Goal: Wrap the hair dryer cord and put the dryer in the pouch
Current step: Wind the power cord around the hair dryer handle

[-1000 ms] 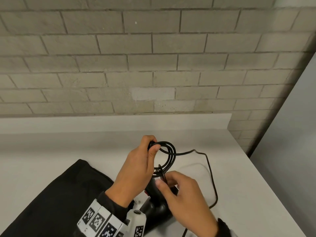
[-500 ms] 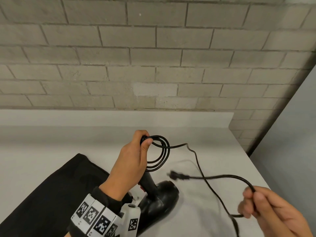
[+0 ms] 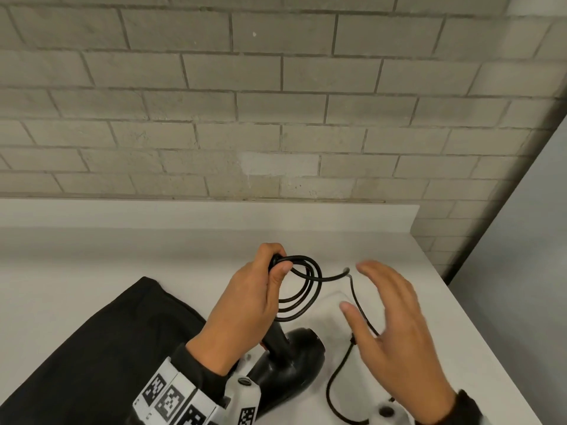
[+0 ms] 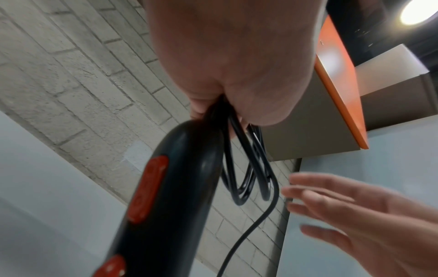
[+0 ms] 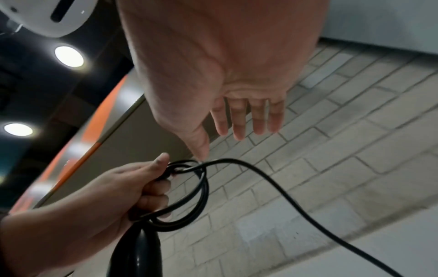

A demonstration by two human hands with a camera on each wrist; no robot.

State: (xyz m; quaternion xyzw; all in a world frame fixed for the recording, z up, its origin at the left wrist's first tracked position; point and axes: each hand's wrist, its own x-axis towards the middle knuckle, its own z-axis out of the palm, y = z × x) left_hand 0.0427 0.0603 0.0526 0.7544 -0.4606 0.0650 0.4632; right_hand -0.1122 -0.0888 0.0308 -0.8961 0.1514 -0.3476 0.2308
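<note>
L hand (image 3: pixel 248 302) pinches cord (image 3: pixel 302 289) coils at dryer (image 3: pixel 288 363) handle; R hand (image 3: pixel 395 326) spread beside them, empty. Catch loose tail, loop snug w/ even tension.

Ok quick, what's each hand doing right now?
Left hand: grips the coiled cord against the hair dryer handle.
Right hand: open, fingers spread, holding nothing.

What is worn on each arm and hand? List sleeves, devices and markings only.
Both hands are bare: left hand, right hand. Each arm has a black sleeve to the wrist. The left wrist carries a white band of black-and-white square markers beside a white camera unit. A similar white unit sits at the right wrist.
</note>
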